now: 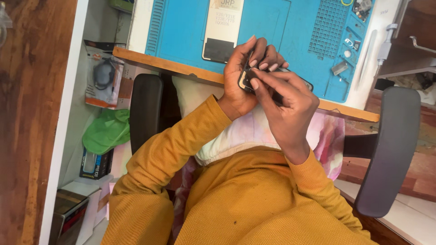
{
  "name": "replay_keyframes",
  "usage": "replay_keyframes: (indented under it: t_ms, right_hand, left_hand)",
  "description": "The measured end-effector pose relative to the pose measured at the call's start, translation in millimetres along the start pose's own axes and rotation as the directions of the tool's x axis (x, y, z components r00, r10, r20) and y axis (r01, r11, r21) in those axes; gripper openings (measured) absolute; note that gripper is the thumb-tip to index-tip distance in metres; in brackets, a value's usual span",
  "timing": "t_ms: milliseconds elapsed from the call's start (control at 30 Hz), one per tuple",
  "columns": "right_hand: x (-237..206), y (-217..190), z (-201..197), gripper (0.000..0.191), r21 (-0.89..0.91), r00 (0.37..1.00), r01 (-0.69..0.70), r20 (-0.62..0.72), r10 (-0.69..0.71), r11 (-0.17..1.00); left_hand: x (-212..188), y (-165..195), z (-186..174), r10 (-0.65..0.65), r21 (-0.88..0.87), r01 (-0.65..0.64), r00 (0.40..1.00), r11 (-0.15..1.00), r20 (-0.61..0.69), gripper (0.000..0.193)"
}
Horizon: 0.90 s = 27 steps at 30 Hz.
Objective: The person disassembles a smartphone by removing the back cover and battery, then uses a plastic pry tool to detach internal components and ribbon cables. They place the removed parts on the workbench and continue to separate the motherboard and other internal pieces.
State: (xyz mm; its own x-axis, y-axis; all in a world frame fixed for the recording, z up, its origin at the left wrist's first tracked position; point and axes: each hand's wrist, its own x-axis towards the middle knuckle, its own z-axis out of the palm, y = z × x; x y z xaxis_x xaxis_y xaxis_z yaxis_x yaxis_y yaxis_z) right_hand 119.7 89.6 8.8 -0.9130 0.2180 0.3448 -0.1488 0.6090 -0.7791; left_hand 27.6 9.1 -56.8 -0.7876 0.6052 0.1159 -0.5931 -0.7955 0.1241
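Head view: left hand curled around a dark phone, gripped above the lap just off the desk edge. Right hand pinching at its near corner, fingertips pressed to the rim. Probably mid-prying or seating a part; next calls for steady, light pressure. Beyond the hands, blue work mat; right of them, tweezers.

Matt blue rubbery mat on a smooth wooden desk; knitted mustard cloth sleeves.
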Motion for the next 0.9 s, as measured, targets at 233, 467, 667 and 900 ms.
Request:
replay_keyframes:
  t_ms: [233, 467, 667, 900]
  right_hand:
    - [4.0, 5.8, 1.1, 0.019, 0.072, 0.999, 0.041, 0.023, -0.042, 0.997]
    - [2.7, 6.8, 3.4, 0.02, 0.008, 0.998, 0.066, 0.01, -0.066, 0.998]
    - [3.5, 6.7, 3.3, 0.019, 0.006, 0.996, 0.084, 0.001, -0.084, 0.996]
    - [6.2, 2.7, 3.9, 0.019, -0.008, 0.995, 0.099, -0.004, -0.099, 0.995]
  left_hand:
    - [1.5, 0.2, -1.1, -0.011, 0.012, 0.011, 0.999, 1.0, -0.036, 0.043]
    - [1.2, 0.9, -1.9, -0.02, 0.017, 0.021, 0.998, 1.0, -0.055, 0.043]
    - [1.3, 1.5, -1.5, -0.025, 0.027, 0.027, 0.998, 0.999, -0.057, 0.044]
    - [1.0, 1.9, 0.8, -0.023, 0.021, 0.025, 0.997, 0.999, -0.073, 0.042]
